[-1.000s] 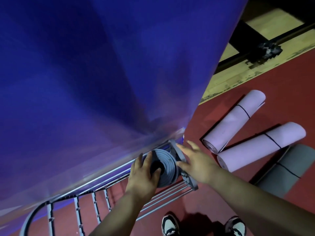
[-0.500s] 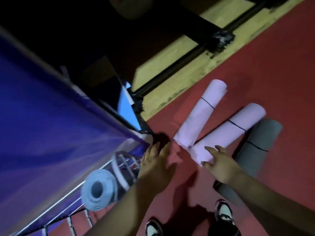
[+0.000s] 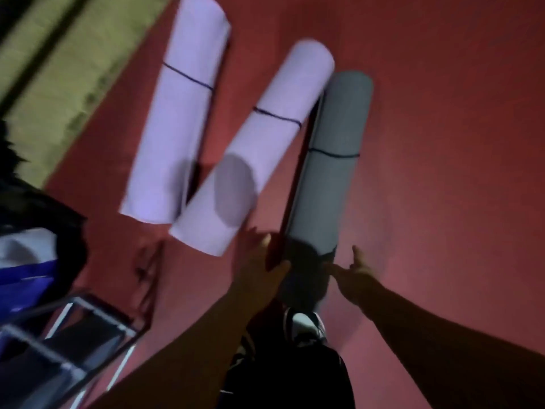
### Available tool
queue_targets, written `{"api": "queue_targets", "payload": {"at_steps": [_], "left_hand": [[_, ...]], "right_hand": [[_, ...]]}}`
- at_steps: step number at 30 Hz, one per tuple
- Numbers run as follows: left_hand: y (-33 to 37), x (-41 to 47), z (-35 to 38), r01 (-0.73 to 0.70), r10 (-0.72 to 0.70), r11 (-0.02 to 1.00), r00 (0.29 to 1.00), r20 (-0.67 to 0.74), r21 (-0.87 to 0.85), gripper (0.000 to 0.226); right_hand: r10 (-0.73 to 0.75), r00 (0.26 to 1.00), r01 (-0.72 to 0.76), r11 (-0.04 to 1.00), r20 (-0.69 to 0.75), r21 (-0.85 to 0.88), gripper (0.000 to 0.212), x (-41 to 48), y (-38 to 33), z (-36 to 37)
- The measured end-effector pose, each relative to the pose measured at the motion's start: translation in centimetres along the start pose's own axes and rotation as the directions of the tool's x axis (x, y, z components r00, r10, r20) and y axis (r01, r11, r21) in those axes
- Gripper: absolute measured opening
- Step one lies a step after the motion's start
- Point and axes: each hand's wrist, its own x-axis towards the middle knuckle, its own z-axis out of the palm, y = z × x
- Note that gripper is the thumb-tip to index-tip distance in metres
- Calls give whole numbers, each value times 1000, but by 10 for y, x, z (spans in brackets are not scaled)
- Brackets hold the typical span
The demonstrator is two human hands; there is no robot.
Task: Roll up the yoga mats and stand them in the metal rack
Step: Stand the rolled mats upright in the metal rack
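Fingers straight and loose on the left hand, reaching up the frame, gripping nothing, tips smeared by motion blur. Right hand low centre as well, thumb cocked upward, fingers pointing left toward the near end of the grey mat, nothing held. Touching the roll or just short of it: cannot tell through the blur and shadow. Both forearms bare, coming in from the bottom edge, one on each side of that end of the roll.

Grey mat rolled into a smooth matte tube, flat on the red floor, long axis running almost straight up the frame, far end tipped slightly right, thin dark band round the middle. Just to its left, the middle purple mat, pale, same tube shape, banded, leaning right with its far end close against the grey roll. Further left, the left purple mat, more upright, near end beside its neighbour's, making a V. Metal rack, thin pale bars, in the lower left corner. White and black shoe below the hands.
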Motion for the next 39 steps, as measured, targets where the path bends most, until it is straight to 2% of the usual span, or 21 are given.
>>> {"api": "queue_targets", "payload": {"at_steps": [2,5,8,11,15,16,17,19,20,22,23,25,28,30,32,34,36,39], "left_hand": [[-23,24,43,162,-156,974,986,53,-161,98],[-30,29,79,329,-267,879,939,216,-346,64],[-18,10,71,295,-236,867,953,192,-400,59],[33,-34,18,149,-117,891,988,99,-429,65],[142,-92,-60,-13,8,896,1000,-14,-443,56],[168,-104,-78,-61,51,907,998,-36,-417,52],[194,-117,-97,-81,68,919,997,-48,-387,43],[246,-150,-143,-2,-16,927,999,-46,-375,34],[268,-169,-167,48,-66,931,997,-37,-361,42],[304,-212,-216,84,-105,948,993,-50,-306,55],[319,-236,-240,70,-88,953,995,-50,-295,56],[346,-292,-283,-31,17,962,998,-53,-271,53],[371,-382,-343,-268,234,918,961,-144,-293,35],[379,-438,-378,-385,328,876,917,-227,-292,48],[379,-484,-406,-470,384,856,858,-342,-216,62],[377,-523,-436,-516,414,852,766,-491,-86,68],[374,-560,-466,-480,382,877,661,-646,28,64],[367,-613,-511,-497,423,849,440,-792,177,66]], "right_hand": [[23,998,-31,986,54,162,90,29,20,13],[-24,986,-29,951,165,309,74,43,34,31],[-78,987,-4,866,142,500,36,22,26,34],[-77,995,25,796,60,605,32,-34,1,17],[-79,985,166,667,-153,727,54,-138,-52,-28],[-75,980,185,661,-182,727,52,-166,-68,-43],[-89,980,190,674,-176,714,40,-197,-83,-56],[-132,980,196,695,-146,692,20,-261,-108,-79],[-157,978,207,703,-134,680,28,-297,-120,-90],[-206,968,250,721,-145,646,80,-367,-139,-109],[-245,959,280,736,-144,616,91,-401,-147,-118],[-341,928,362,739,-149,568,86,-464,-161,-136],[-518,850,483,690,-99,539,69,-548,-184,-160],[-635,770,569,633,-70,525,57,-598,-202,-174],[-745,666,605,556,19,570,44,-649,-219,-185],[-834,530,610,501,154,615,53,-700,-231,-185],[-888,394,679,456,238,575,65,-749,-239,-171],[-943,257,808,330,211,489,54,-816,-247,-138]]}}
